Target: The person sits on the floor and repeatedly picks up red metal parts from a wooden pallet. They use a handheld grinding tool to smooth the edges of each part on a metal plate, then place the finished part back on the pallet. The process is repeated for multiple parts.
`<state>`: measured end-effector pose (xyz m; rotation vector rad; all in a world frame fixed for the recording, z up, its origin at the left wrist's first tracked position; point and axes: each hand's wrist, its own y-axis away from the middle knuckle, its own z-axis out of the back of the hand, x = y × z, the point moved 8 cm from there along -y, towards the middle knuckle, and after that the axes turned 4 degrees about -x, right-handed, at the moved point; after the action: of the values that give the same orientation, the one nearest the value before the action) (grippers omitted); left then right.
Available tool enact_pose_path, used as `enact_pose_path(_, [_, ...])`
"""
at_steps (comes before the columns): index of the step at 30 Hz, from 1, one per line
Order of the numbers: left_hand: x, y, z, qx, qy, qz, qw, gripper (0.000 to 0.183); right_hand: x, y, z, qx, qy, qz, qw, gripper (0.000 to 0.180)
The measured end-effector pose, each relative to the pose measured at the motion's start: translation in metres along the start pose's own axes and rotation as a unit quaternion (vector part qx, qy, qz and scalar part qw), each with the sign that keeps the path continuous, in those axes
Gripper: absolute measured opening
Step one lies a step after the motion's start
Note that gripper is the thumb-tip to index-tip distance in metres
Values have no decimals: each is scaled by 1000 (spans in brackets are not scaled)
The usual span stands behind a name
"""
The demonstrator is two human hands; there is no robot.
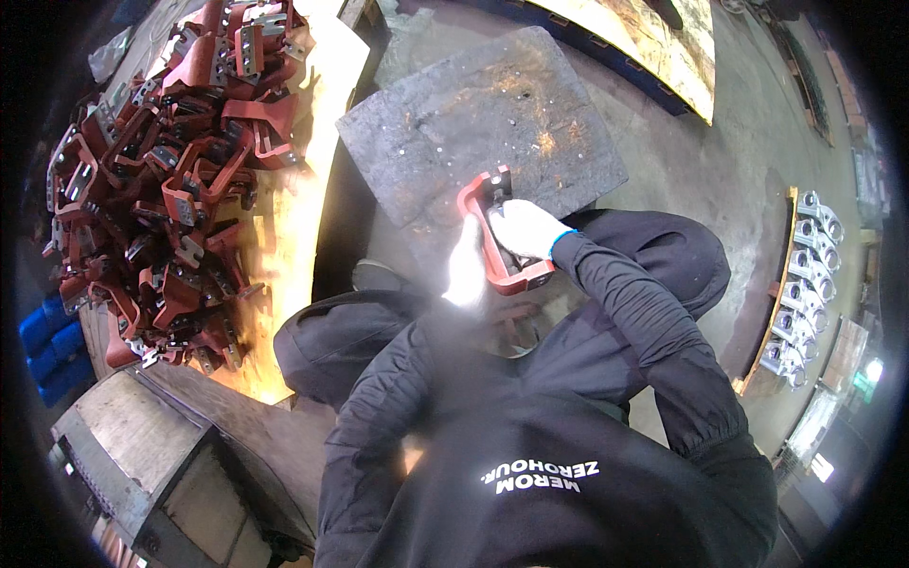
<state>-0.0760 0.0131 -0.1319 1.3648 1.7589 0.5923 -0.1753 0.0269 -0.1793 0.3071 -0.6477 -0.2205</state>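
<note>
A red-painted metal bracket [494, 248] with bent ends is held between my two white-gloved hands, above the near edge of a dark, worn square plate [454, 121]. My left hand [466, 266] grips the bracket's long outer side. Inside its bend, my right hand [529, 228] has its fingers closed around a small part that is mostly hidden by the glove. Dark bits of metal show at the bracket's upper end and beside the right palm. Another reddish metal piece [518, 319] lies low between my knees, partly blurred.
Many similar red brackets [177, 177] are heaped on a wooden board [323, 142] at left. A metal-clad box [135, 433] stands at lower left. Silvery metal castings [799, 284] line a pallet at right. Another pallet-like platform [682, 50] stands at the top.
</note>
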Motion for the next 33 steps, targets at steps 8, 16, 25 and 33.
enact_pose_path(8, [26, -47, 60, -32, -217, -72, 973, 63, 15, -1, 13, -22, 19, -46, 999, 32])
enact_pose_path(16, [-4, -38, 38, -30, -269, -159, 949, 54, 24, 12, 73, -176, -133, 19, 975, 39])
enact_pose_path(25, [-47, 16, -25, 102, 32, -122, 987, 39, 12, 46, 121, -136, -439, -240, 855, 35])
enact_pose_path(33, [-117, 57, 6, 65, 28, -302, 951, 43, -14, 65, 142, -238, -423, -284, 827, 38])
